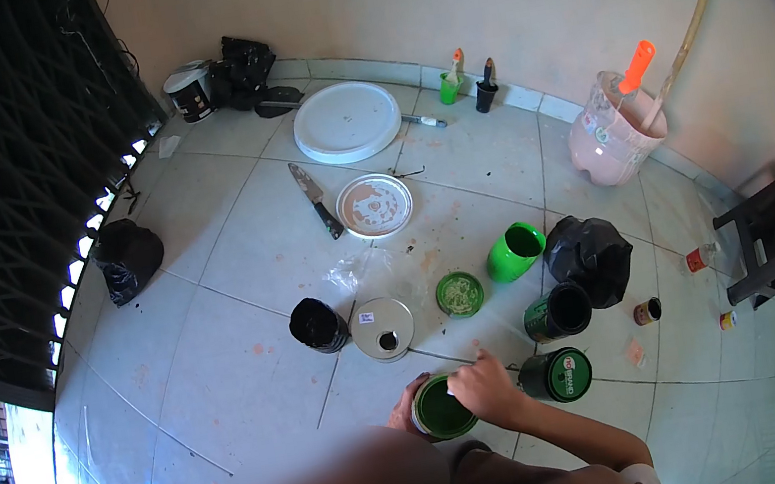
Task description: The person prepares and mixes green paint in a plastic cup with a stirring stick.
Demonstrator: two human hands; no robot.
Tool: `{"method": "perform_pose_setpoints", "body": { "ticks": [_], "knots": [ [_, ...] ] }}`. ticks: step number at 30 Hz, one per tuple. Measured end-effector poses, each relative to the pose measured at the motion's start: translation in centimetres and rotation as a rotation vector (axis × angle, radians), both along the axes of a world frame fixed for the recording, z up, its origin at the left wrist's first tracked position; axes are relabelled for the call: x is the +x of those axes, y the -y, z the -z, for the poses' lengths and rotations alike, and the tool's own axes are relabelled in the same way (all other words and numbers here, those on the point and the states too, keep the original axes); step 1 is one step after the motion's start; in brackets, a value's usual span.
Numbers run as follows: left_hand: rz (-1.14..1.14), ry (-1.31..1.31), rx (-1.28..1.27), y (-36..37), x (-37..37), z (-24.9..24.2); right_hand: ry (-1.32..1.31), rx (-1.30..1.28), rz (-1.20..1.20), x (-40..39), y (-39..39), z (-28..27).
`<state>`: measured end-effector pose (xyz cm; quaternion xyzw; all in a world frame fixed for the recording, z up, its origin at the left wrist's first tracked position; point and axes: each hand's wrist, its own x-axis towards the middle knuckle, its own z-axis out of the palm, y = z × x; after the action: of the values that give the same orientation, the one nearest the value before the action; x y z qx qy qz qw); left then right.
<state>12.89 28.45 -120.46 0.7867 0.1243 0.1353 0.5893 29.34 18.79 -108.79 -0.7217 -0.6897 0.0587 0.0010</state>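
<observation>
A round can (418,420) with green paint (445,414) inside stands close to my body, at the bottom middle of the head view. Around its left side curl the fingers of my left hand (406,407), partly hidden by a blurred patch. Over the can's right rim is my right hand (486,391), closed in a fist; whatever it grips, if anything, is hidden. Just right of it lies a dark can with a green lid (568,374). Beyond the hands are a green-smeared lid (460,295) and a round metal lid with a hole (377,339).
A black container (318,327), a bright green cup (514,254), a dark open can (558,313) and a black bag (593,261) stand nearby. Farther off are a knife (313,198), white lids (346,120), a pink bucket (606,149) and a dark stool (774,229).
</observation>
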Motion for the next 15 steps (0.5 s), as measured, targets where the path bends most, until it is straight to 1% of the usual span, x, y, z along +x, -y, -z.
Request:
{"method": "perform_pose_setpoints", "body": {
  "ticks": [4,6,7,10,13,15],
  "knots": [
    [0.014,0.058,0.201,0.0,0.1,2.1,-0.101,-0.067,-0.058,-0.7,1.0,-0.6],
    [0.004,0.066,0.26,-0.1,0.0,2.4,-0.142,0.01,-0.018,-0.7,1.1,0.3],
    [-0.004,0.054,0.264,-0.2,-0.1,2.2,-0.164,0.048,0.002,-0.8,1.0,0.5],
    [0.002,0.006,0.273,-0.1,-0.3,1.6,-0.044,-0.023,0.044,-0.1,1.2,-0.3],
    [0.03,-0.02,0.29,0.1,-0.2,1.4,-0.15,-0.135,-0.002,-1.1,1.4,-1.1],
    [0.024,0.015,0.304,0.5,0.1,2.0,-0.177,-0.041,0.012,-1.8,1.2,0.2]
  ]
}}
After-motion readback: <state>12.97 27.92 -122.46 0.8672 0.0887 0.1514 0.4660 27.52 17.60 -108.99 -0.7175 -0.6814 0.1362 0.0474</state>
